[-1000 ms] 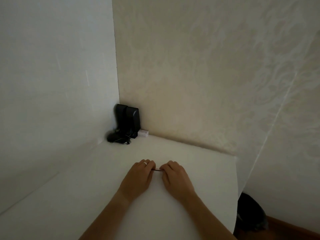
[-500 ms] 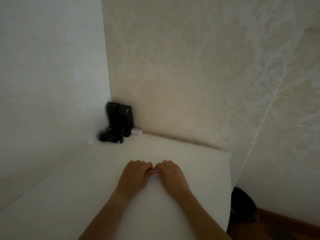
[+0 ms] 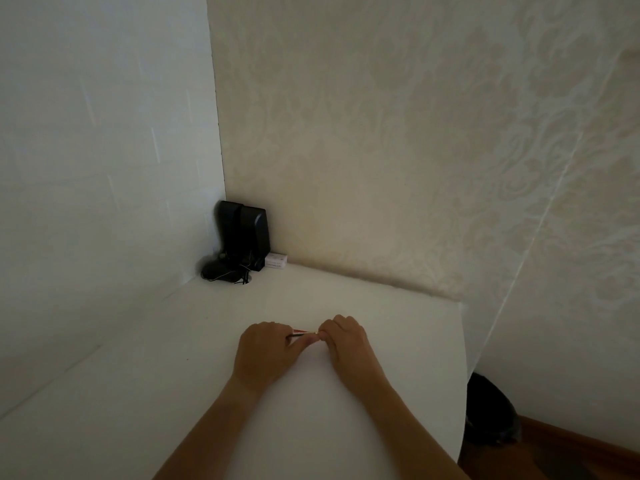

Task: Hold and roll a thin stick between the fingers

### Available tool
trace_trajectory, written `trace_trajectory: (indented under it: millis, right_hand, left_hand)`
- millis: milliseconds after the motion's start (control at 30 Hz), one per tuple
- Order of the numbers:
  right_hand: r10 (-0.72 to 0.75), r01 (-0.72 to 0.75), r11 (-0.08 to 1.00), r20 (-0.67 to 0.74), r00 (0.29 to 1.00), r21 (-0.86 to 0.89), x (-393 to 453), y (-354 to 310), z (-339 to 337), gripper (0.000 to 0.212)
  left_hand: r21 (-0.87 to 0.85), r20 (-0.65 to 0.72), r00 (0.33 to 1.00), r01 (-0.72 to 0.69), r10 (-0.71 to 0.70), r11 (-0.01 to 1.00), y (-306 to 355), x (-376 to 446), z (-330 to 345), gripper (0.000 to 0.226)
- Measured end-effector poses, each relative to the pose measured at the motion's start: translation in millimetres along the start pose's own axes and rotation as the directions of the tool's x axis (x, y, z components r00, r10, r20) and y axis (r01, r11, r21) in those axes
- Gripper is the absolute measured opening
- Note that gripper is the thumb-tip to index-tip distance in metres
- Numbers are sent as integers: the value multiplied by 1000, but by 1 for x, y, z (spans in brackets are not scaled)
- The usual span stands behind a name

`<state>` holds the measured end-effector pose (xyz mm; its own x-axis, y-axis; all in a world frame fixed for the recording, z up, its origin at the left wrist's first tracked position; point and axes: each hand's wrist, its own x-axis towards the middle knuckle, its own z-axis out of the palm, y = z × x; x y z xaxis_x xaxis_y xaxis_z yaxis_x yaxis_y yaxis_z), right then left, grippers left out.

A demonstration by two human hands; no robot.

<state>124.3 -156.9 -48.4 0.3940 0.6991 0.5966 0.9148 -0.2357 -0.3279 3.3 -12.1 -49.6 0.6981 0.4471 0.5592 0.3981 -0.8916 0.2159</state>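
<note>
Two hands, left hand and right hand, pinching thin red stick over white table; small white box label unreadable; patterned wallpaper behind.

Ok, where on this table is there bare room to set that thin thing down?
Bare table lies left of the left hand, and between both hands and the black speakers. The right hand sits near the table's right edge. The back-left corner is crowded: speakers, cables, small white box.

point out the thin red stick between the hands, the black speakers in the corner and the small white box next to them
thin red stick (image 3: 302, 331), head view, red stretch showing between the hands
black upright speakers (image 3: 250, 233), head view, front face
small white box (image 3: 276, 261), head view, its side
</note>
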Motion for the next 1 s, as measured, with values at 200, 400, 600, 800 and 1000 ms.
trace_trajectory:
  millis: [200, 400, 600, 800, 1000]
  right_hand:
    - [289, -329, 936, -262, 921, -125, -5, 6, -2, 25]
    - [457, -508, 852, -297, 838, -125, -8, 10, -3, 28]
    - [478, -517, 833, -214, 852, -196, -8, 7, -5, 15]
    - [470, -508, 829, -199, 860, -235, -8, 8, -2, 9]
    - [226, -257, 953, -187, 956, -163, -5, 1, -6, 3]
  left_hand:
    - [45, -6, 999, -48, 49, 998, -4, 0, 6, 46]
    - [-25, 24, 992, -123, 124, 992, -3, -1, 6, 25]
    - [-115, 36, 988, -144, 149, 983, -4, -2, 5, 25]
    - [-154, 43, 991, -122, 130, 981, -5, -1, 6, 27]
    - [-214, 57, 994, -83, 97, 973, -8, 1, 7, 29]
